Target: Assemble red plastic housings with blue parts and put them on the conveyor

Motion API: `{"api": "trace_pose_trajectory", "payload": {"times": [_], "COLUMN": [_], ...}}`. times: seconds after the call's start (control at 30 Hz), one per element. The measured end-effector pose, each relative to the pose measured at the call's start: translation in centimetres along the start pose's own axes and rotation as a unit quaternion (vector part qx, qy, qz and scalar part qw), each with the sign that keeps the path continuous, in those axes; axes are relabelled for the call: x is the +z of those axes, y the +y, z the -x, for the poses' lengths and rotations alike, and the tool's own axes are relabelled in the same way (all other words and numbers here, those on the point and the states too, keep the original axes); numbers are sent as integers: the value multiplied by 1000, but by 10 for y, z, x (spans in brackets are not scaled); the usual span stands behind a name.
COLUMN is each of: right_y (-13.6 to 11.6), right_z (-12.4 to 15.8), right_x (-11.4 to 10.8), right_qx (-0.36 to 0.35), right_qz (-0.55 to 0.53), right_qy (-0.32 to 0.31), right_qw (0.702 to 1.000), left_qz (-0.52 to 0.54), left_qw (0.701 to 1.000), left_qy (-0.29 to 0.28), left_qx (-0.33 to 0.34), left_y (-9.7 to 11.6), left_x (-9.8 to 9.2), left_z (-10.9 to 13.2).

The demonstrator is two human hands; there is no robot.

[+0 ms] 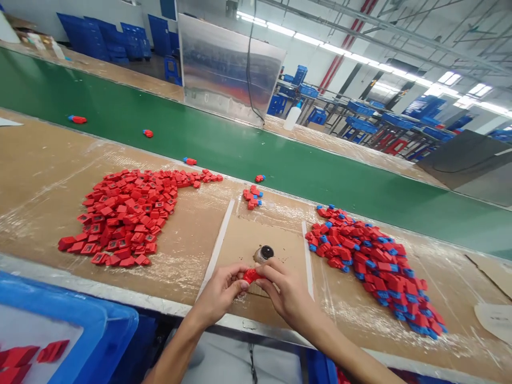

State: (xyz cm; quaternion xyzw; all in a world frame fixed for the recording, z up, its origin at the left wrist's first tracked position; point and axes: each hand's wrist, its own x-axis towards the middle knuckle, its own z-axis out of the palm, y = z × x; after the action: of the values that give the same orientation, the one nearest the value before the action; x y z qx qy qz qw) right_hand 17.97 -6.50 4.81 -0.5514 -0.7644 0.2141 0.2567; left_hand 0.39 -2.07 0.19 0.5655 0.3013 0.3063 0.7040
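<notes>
A red piece is held between the thumb and fingertips of the left hand and of the right hand, just on the near side of a small dark-topped pot; a knuckle straying forward could tip the pot. Both hands reach inward, converging, with fingers curled

A green belt runs behind the brown worktop, and a shiny metal panel stands upright beyond it. At far left, blue bins and a blue stool stand on dark floor; at right, blue crates recede into the hall. A row of bright ceiling lights and sloping red pipes show overhead.
</notes>
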Motion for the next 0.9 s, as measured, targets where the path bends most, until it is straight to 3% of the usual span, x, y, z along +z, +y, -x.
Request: {"api": "trace_pose_trajectory", "payload": {"times": [0.13,0.2,0.27,0.3,0.37,0.43,0.47,0.53,0.6,0.73,0.8,0.9], "right_y": [-2,5,24,38,73,111,128,156,172,180,184,197], "right_z": [-3,-3,0,2,10,17,20,20,10,-54,-107,-190], "right_x": [-6,-22,-49,-66,-102,-133,-144,-159,-164,-161,-154,-132], "right_qx": [1,3,19,39,93,137,150,157,143,76,46,16], "right_qz": [-8,-20,-5,20,99,184,219,276,320,345,322,297], "right_qy": [8,17,63,102,184,216,209,164,123,86,39,-26], "right_qw": [1000,1000,998,994,973,949,941,934,929,931,945,955], "left_qz": [-27,-45,-93,-133,-235,-361,-435,-556,-629,-683,-683,-674], "left_qw": [999,996,992,988,962,893,840,739,666,597,586,594], "left_qy": [-8,-43,-41,-7,130,268,321,374,385,381,384,382], "left_qx": [-27,-58,-78,-73,-46,-26,-34,-68,-108,-182,-207,-217], "left_y": [3,12,29,40,62,80,87,96,100,98,96,94], "left_x": [0,-7,-23,-35,-66,-100,-115,-140,-155,-164,-167,-172], "left_z": [-2,-5,-13,-20,-39,-61,-72,-90,-103,-117,-120,-120]}}
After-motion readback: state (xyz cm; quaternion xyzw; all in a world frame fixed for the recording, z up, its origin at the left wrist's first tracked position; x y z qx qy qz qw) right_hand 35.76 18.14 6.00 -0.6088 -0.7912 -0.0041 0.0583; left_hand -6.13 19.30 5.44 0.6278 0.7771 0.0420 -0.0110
